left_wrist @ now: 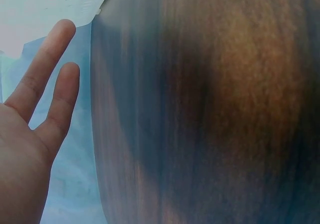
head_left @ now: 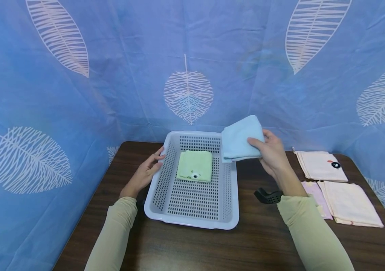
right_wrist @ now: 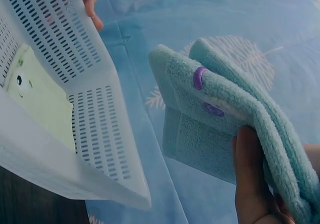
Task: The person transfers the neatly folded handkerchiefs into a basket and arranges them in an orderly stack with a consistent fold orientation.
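My right hand (head_left: 274,152) pinches a folded light-blue towel (head_left: 241,137) between thumb and fingers, above the right rim of a white-grey plastic basket (head_left: 192,201). Purple stitching shows on this blue towel (right_wrist: 200,124) in the right wrist view. On the basket's left side, my left hand (head_left: 144,173) rests its fingers at the rim. Two of the left hand's fingers (left_wrist: 42,74) look straight and spread in the left wrist view. Inside the basket lies a folded green towel (head_left: 194,163) with a small animal face.
To the right on the dark wooden table (head_left: 213,248) lie a folded white towel (head_left: 321,165) with a dark and red print, a pale pink towel (head_left: 353,203), and a purple patterned cloth (head_left: 319,199) partly behind the sleeve. A blue leaf-patterned curtain (head_left: 138,75) hangs behind the table.
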The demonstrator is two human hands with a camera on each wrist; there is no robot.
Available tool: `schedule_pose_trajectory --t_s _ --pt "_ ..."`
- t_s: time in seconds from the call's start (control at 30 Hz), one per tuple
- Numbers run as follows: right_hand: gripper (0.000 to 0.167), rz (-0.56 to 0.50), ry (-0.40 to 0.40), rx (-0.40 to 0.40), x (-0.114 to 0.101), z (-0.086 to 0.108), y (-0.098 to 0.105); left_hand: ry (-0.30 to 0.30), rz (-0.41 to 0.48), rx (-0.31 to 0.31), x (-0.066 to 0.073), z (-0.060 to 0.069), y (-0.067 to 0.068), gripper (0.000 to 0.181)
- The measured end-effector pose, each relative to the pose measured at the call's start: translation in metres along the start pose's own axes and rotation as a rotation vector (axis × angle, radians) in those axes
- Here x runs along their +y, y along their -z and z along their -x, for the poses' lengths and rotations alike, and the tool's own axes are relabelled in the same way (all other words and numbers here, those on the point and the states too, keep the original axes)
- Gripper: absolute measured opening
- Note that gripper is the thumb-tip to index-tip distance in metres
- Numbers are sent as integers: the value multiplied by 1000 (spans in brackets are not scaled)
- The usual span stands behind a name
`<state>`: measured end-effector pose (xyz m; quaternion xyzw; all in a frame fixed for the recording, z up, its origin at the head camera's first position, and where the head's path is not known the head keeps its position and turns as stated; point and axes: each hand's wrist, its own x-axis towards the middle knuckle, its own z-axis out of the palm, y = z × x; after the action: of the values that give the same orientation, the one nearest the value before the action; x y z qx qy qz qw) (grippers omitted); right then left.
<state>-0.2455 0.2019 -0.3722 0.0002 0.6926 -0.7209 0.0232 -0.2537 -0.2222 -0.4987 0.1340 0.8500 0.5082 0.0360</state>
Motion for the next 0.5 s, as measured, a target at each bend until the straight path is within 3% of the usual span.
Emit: schedule_pose_trajectory --t_s 0.5 --pt "68 -31 -40 -21 -1 -2 -25 13 13 3 2 1 0 38"
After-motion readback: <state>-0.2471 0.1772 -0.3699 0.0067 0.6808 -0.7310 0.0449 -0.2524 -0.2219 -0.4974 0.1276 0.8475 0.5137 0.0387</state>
